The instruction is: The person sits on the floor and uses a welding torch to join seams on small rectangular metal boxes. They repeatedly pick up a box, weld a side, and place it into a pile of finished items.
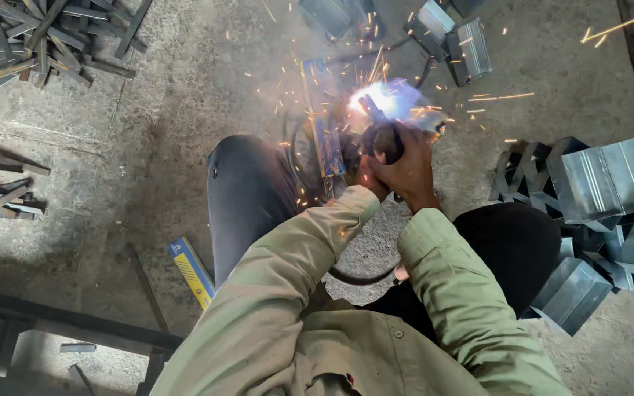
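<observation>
Green sleeves [317,293] lead up-frame: both hands, right hand [409,169] and left hand [367,178], grip a sparking grinder [383,139]; grinding underway, steady pressure needed.

Hands: two, left hand [367,178] and right hand [407,170]
Grinder [384,139]: one, in both hands
Yellow box [191,271]: one, left of hands

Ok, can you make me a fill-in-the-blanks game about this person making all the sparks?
1. Both hands, the right hand and the left hand, grip a tool that throws bright ____ over the floor.
2. The person's sleeves are light ____.
3. The folded metal boxes are piled on the person's ____ side.
4. The loose metal strips lie in a heap at the top ____ corner.

Missing words: sparks; green; right; left
</observation>
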